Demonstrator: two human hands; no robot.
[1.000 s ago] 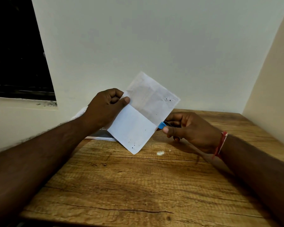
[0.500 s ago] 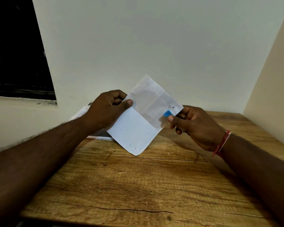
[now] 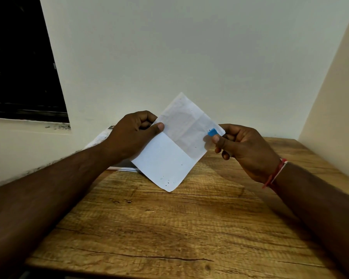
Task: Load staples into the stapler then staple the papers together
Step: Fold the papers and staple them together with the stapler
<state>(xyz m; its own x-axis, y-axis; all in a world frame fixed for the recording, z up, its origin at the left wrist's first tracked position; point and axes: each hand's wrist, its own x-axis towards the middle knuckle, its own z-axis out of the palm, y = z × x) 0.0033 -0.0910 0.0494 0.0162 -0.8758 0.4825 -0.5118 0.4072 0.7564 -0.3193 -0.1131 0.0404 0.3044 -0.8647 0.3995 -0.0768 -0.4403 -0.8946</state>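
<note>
White papers (image 3: 169, 158) are pinched at nine o'clock by the left hand (image 3: 129, 137); the right hand (image 3: 248, 150) grips a blue stapler (image 3: 212, 132) at their three o'clock corner.

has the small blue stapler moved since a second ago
Yes: the right hand has raised the small blue stapler up and slightly right, from over the wooden table top to just above its back edge.

The table (image 3: 169, 228) was brown wood with dark lines and a long thin crack near the front. A flat pile of printed pages (image 3: 100, 137) lay at its far left, by the wall.
</note>
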